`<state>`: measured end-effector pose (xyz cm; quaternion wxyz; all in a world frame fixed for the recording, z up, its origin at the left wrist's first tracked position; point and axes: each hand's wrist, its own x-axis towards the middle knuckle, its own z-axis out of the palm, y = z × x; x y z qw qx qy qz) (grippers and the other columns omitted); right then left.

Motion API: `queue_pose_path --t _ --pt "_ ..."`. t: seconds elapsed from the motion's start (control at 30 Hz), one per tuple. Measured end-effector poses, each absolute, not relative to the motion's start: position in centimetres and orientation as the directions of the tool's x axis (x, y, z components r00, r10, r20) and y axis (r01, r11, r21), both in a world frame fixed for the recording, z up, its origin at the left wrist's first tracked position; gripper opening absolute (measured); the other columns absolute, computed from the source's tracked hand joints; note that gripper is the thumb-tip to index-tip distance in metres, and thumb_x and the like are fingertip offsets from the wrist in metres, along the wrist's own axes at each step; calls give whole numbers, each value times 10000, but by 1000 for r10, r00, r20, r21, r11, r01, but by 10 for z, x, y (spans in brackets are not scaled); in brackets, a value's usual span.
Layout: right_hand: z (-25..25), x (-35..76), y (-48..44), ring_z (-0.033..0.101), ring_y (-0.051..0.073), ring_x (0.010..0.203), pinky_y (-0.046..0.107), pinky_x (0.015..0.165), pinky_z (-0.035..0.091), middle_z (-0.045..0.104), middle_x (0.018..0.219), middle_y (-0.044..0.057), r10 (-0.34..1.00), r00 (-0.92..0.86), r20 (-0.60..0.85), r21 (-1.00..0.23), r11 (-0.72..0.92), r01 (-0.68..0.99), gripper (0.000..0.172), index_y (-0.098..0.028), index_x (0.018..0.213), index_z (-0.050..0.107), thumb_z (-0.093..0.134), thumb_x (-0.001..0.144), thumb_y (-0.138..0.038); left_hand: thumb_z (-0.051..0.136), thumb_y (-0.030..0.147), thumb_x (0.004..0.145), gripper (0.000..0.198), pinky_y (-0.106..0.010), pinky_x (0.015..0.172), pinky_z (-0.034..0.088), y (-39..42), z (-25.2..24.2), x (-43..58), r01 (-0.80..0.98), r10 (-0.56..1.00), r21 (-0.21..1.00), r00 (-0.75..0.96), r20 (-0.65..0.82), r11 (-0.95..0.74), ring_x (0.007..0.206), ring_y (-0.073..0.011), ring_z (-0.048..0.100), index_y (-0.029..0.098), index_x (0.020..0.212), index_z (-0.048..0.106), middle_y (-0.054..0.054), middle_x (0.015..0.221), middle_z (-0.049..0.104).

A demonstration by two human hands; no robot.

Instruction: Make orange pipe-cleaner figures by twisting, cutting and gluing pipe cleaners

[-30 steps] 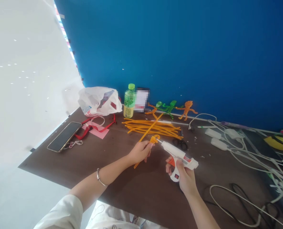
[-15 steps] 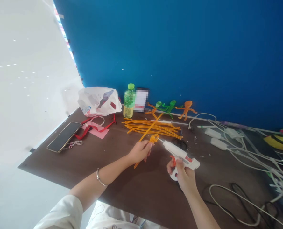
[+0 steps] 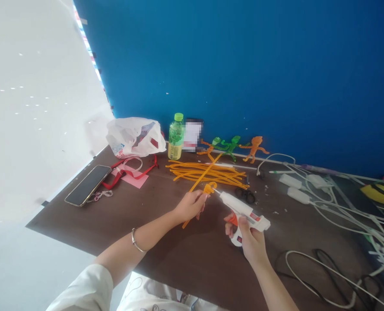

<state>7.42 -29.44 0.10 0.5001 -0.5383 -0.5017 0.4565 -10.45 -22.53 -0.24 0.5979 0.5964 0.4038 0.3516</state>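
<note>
My left hand (image 3: 191, 205) pinches an orange pipe cleaner (image 3: 202, 178), whose long straight length slants up over the table, with a small coiled orange piece (image 3: 210, 188) at my fingertips. My right hand (image 3: 249, 235) is wrapped round a white hot glue gun (image 3: 240, 207), fingers at its orange trigger. The gun's thin nozzle points left and sits at the coiled piece; whether it touches cannot be made out. Just beyond lies a pile of orange pipe cleaners (image 3: 207, 172).
Green and orange pipe-cleaner figures (image 3: 232, 148) stand along the blue wall, near a green-capped bottle (image 3: 175, 137) and a white plastic bag (image 3: 135, 137). A phone (image 3: 88, 185) lies left. White cables and adapters (image 3: 298, 195) spread over the right side; black rings (image 3: 245, 195) lie behind the gun.
The glue gun has shifted slightly left, its nozzle closer to the coiled orange piece. My right fingers have moved a little at the trigger. My left hand keeps its hold.
</note>
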Motion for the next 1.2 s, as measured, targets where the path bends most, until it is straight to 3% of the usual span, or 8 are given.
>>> queue_pose_path --t 0.57,1.2 --pt "-5 77 -293 452 105 415 214 378 305 535 491 12 998 67 15 -994 7 105 426 -160 773 557 414 807 -560 326 423 846 363 -180 387 394 -227 4 -105 133 885 991 464 -42 -23 348 -56 449 141 948 530 62 535 460" --pt "-7 78 -293 463 103 420 210 379 306 545 499 14 998 70 5 -991 -5 130 415 -158 784 551 408 817 -547 305 425 857 372 -180 368 387 -226 2 -106 89 890 996 455 -27 -15 342 -58 441 135 950 518 65 525 441"
